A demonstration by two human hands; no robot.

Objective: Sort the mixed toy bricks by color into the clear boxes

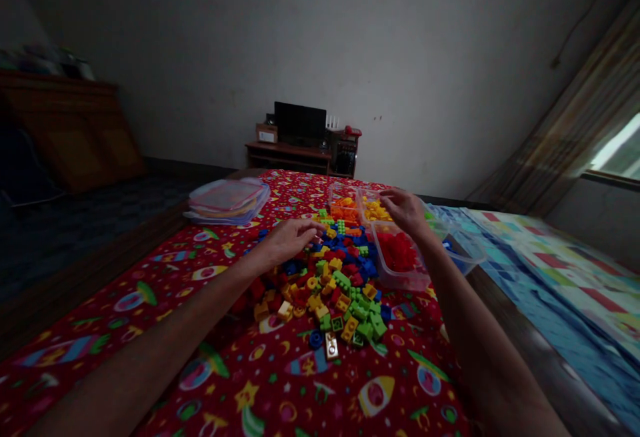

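A loose pile of red, blue, green, yellow and orange toy building bricks [330, 283] spreads over a red patterned cloth [200, 383]. At the pile's far left edge is my left hand [293, 240], palm down, fingers stretched out over the bricks. My right hand [407, 211] hovers at the rim of a clear box with yellow bricks [375, 210]. Its fingers are bent and a little apart, and no brick shows in them. Nearer, below that hand, stands a clear box of red bricks [400, 253]. Orange bricks [345, 209] fill the box at the far left.
A further clear box [467, 257] with blue bricks stands behind my right forearm. Stacked clear lids [227, 200] lie at the cloth's far left. Beyond the table are a desk with a monitor [300, 123] and, at right, a bed with a patterned cover [560, 257].
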